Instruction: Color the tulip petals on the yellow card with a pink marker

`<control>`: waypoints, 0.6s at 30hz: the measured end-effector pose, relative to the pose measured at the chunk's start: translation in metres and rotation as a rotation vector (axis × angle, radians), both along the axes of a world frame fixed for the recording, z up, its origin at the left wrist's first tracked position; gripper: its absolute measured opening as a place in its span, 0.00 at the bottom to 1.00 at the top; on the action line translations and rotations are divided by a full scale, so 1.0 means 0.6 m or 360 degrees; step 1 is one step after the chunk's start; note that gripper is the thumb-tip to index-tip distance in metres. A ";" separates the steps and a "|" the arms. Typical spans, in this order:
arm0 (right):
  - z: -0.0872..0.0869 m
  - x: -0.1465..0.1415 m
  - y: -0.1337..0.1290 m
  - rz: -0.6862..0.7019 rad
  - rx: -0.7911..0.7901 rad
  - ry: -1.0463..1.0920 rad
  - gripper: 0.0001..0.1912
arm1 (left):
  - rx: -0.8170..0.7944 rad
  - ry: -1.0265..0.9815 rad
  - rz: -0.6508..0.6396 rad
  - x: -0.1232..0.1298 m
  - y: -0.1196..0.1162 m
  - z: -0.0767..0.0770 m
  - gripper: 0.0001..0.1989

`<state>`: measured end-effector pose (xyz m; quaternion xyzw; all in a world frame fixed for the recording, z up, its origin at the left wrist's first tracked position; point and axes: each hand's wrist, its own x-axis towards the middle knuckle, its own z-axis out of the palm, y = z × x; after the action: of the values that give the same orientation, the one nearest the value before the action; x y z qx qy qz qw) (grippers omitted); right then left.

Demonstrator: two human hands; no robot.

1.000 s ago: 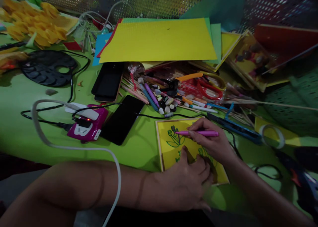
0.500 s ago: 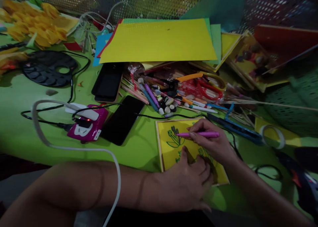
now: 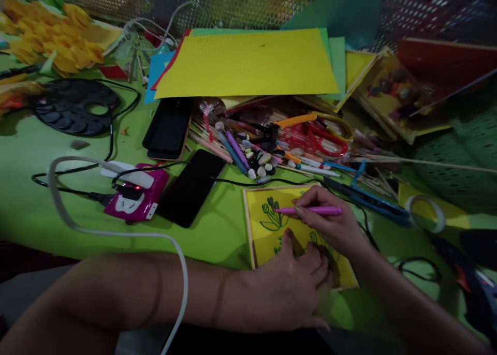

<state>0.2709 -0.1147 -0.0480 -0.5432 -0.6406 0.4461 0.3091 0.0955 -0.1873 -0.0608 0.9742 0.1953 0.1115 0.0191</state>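
pen (image 3: 326, 210) smooth plastic; frame (image 3: 248, 225) wood; yellow sheet (image 3: 248, 65) matt paper; power strip (image 3: 160, 180) glossy plastic

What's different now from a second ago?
Barely anything: the white cable has shifted slightly left. Nothing was picked up or let go. The right hand still holds the pink felt-tip pen at the flower drawing; the left hand still rests on the framed yellow board.

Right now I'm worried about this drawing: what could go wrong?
The left hand lies beside green flower outlines, which might smear if wet. The white cable crosses in front of the left forearm and could snag if that arm lifts. Jolted, the pink marker in the right hand could streak the yellow panel.
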 end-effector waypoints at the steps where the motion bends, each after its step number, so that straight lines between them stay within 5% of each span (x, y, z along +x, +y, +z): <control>1: -0.001 0.001 0.000 0.0008 -0.0001 0.0007 0.07 | 0.0005 0.0003 0.0003 0.000 0.000 0.000 0.37; 18: -0.008 0.010 -0.004 0.0016 -0.0072 0.0049 0.08 | -0.0002 0.0011 0.0005 0.001 -0.003 -0.003 0.37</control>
<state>0.2771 -0.1171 -0.0526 -0.5400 -0.6282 0.4702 0.3044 0.0963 -0.1891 -0.0626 0.9743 0.1970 0.1080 0.0188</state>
